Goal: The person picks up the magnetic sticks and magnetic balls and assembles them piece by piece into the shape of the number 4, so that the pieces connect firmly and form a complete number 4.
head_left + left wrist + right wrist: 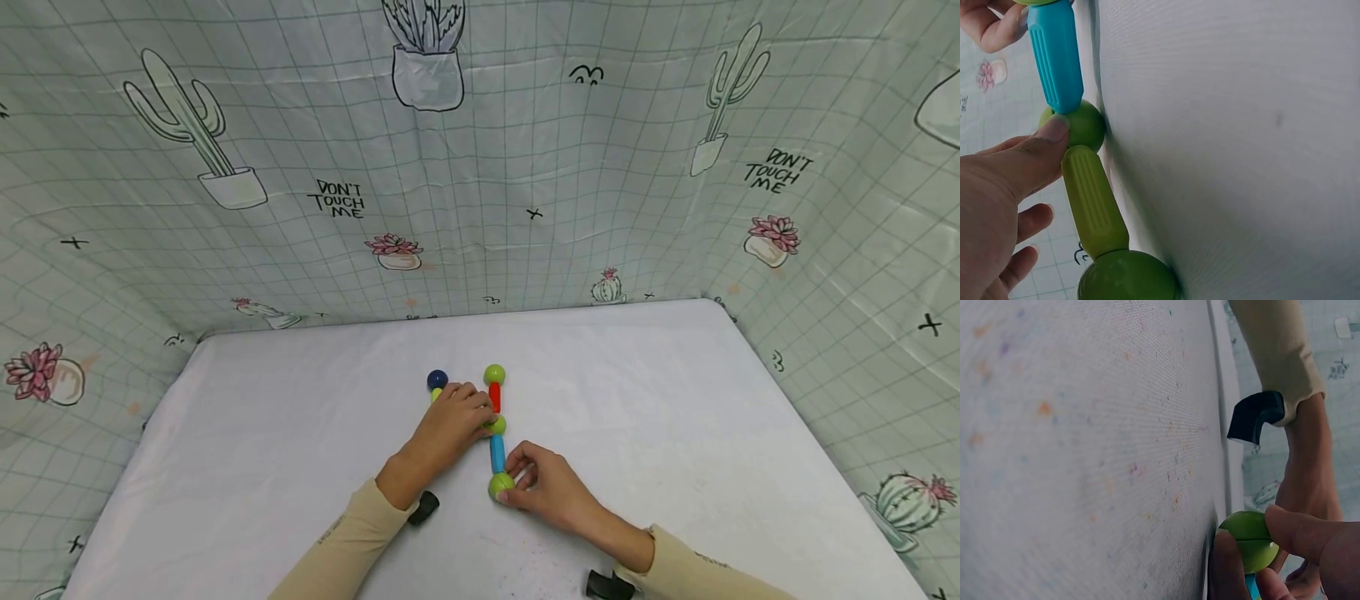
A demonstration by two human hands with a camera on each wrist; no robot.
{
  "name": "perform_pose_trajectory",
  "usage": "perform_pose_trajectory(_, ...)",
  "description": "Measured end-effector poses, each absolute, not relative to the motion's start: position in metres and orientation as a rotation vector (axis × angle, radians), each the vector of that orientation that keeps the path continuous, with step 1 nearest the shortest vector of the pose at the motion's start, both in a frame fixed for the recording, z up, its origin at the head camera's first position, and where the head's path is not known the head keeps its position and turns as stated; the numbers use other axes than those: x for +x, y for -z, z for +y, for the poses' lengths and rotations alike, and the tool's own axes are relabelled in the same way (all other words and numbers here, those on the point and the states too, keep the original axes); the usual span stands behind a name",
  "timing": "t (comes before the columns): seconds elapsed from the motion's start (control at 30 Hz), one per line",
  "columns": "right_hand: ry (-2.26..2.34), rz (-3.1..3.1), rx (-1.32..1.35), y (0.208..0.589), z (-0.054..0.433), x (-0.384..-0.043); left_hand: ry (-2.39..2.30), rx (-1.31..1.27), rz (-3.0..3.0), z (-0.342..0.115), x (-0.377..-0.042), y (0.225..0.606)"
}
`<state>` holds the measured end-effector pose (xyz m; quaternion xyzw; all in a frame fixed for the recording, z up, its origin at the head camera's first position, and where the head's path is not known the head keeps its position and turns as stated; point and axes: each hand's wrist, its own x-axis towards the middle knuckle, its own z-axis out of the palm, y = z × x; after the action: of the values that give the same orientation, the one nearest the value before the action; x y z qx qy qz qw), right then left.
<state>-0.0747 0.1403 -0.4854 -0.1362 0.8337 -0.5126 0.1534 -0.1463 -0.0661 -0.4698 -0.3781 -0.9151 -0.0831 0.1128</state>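
Note:
A chain of toy balls and rods lies on the white table. My left hand (453, 423) pinches its middle green ball (1088, 125), thumb pressed where the light blue rod (1057, 56) enters. From that ball a yellow-green rod (1095, 203) leads to another green ball (1125, 278). My right hand (551, 487) grips the near green ball (1249, 540) between thumb and fingers, at the blue rod's other end. Beyond the left hand are a red rod (494, 397), a far green ball (494, 374) and a dark blue ball (437, 380). The left hand hides part of the toy.
White cloth covers the table (637, 383), with small coloured specks near the front. A grid-patterned curtain (487, 183) with cactus drawings surrounds the back and sides. Dark straps (609, 585) hang at both wrists.

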Motion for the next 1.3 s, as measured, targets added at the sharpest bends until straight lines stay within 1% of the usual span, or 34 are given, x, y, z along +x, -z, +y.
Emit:
perform_pose_trajectory(0.87,1.464,2.352,-0.459,0.481,0.147,-0.08,0.327,-1.105,-2.705,-0.069,-0.147,0.473)
perform_pose_trajectory(1.1,1.472,2.404,-0.42,0.477,0.164,-0.092,0.373,-1.064,-2.748,-0.076,-0.145,0.473)
perform_pose_trajectory(1.3,1.484,2.474,-0.335,0.473,0.184,-0.107,0.478,-0.969,-2.753,-0.093,-0.146,0.471)
